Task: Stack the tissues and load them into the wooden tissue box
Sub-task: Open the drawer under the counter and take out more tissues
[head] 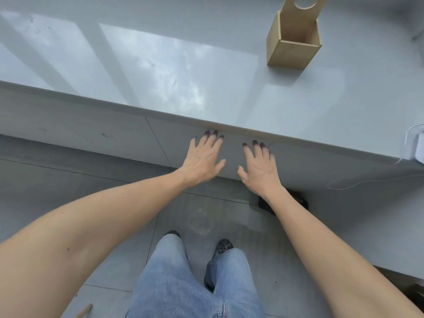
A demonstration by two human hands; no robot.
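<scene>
The wooden tissue box (294, 47) stands upright on the grey counter (206, 83) at the far right, its top open and empty inside. Its lid (302, 8), with a round hole, sticks up behind it. My left hand (203, 159) and my right hand (259, 166) are stretched out side by side in front of the counter's front edge, palms down, fingers spread, holding nothing. Both hands are well short of the box. I see no tissues in view.
A white object with a thin white cord (415, 145) lies at the counter's right edge. Below are the grey cabinet front (91, 134), the tiled floor, my legs in jeans (190, 283) and a dark shoe (223, 245). A wooden stick end (85, 311) shows at the bottom left.
</scene>
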